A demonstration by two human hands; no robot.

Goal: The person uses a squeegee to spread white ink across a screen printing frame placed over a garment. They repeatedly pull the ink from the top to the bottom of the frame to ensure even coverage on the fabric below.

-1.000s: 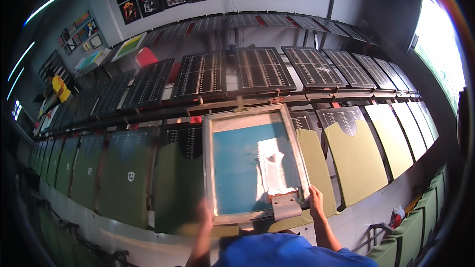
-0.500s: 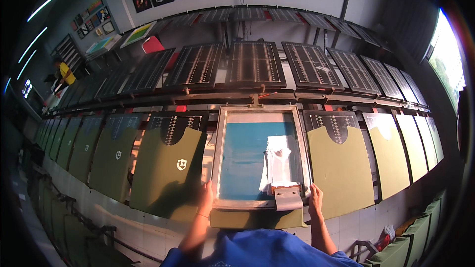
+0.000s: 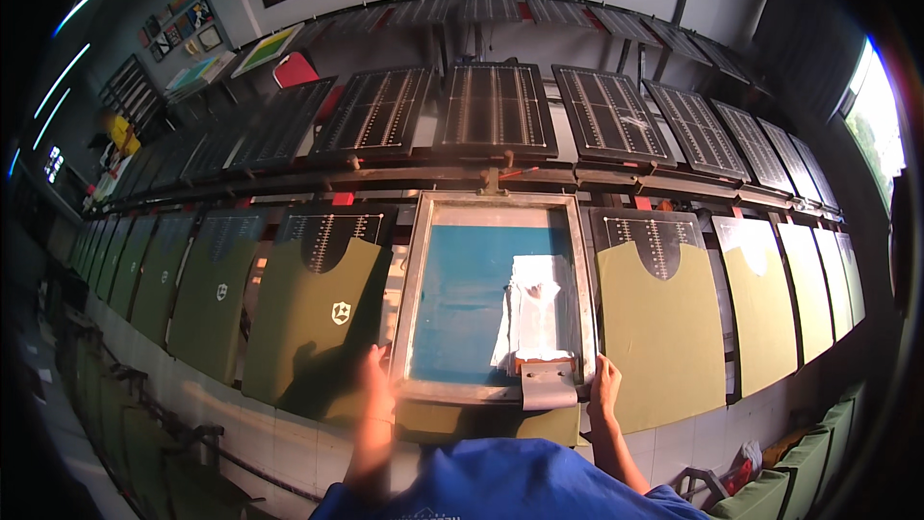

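Workroom with long rows of dark boards

Grey wall closes the far side. Boards run left to right; the near row carries green garments, one just right of centre, another just left.

Screen frame, a metal rim round blue mesh, is at centre over the near row, straight ahead of the body and between the hands. Long axis runs near to far; its far rim is by a metal clamp. Green cloth shows past the near rim. Frame resting on it or just above: cannot tell.

Both hands flank the near corners, about equally close. Right hand: fingers bent in at the right rim, seemingly clasping it. Left hand: at the near left corner, blurred; cannot tell whether it grips or how far it is spread.

Squeegee lies across the near rim, right of middle, so nearer the right hand. White ink lies on the mesh just beyond it. Smallest: pale shield emblem on the left garment.
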